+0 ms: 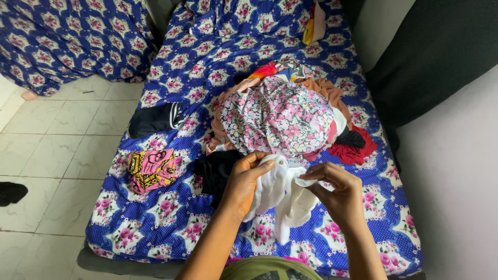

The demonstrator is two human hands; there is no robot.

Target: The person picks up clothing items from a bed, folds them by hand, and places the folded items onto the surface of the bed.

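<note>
Left hand point(243, 182) and right hand point(337, 193) both pinch a white garment point(280, 199), held up over the bed point(171, 207) near the floral-topped clothes pile point(280, 116); loose hanging end could slip from fingertip grip, drop onto bed.

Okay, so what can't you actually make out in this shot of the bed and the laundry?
- White garment, head view: bunched between left hand and right hand, so its kind is unclear.
- Clothes pile: the floral top piece hides what lies under it.
- Black item on the floor: cut by the left edge.
- Yellow cloth: cut by the top edge.
</note>
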